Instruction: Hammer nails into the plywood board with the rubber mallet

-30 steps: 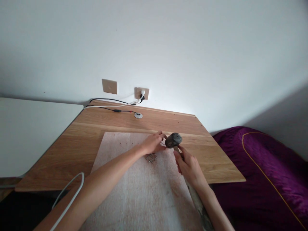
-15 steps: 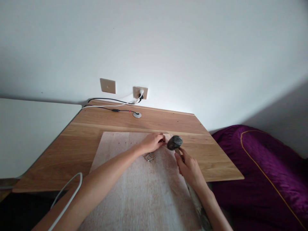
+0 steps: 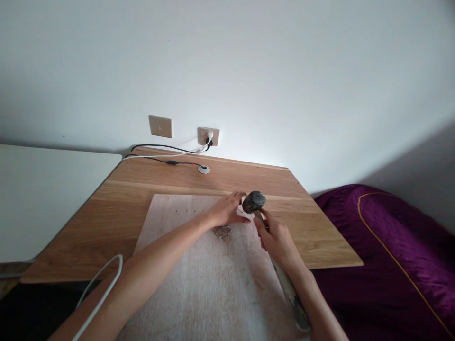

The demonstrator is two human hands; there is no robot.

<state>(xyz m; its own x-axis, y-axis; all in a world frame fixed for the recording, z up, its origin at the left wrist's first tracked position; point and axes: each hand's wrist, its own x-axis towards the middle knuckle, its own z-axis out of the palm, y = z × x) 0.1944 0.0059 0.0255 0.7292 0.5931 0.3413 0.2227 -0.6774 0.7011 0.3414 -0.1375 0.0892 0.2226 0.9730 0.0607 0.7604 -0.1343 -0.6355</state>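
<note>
My right hand (image 3: 275, 234) is wrapped round the handle of a hammer (image 3: 254, 202). Its dark, thick head is raised over the far right part of a pale wood-grain board (image 3: 199, 274), and the long worn handle runs back under my forearm. Beside the hammer head, my left hand (image 3: 230, 209) rests at the board's far side with thumb and fingers spread apart. A thin dark line shows between them, too small to make out clearly. Just in front of that hand lies a small pile of nails (image 3: 223, 231). Several dark dots form a row left of it.
Under the board is a wooden table (image 3: 327, 227) against a white wall. Black and white cables run from the wall socket (image 3: 208, 136) past a round grommet (image 3: 204, 169). A white tabletop (image 3: 53, 203) adjoins at left, a purple cover (image 3: 398, 237) at right. A white cable loop (image 3: 119, 270) crosses my left forearm.
The fingers of my left hand have spread from a pinch. The hammer in my right hand has moved slightly left and up, its head now closer to my left fingertips.
</note>
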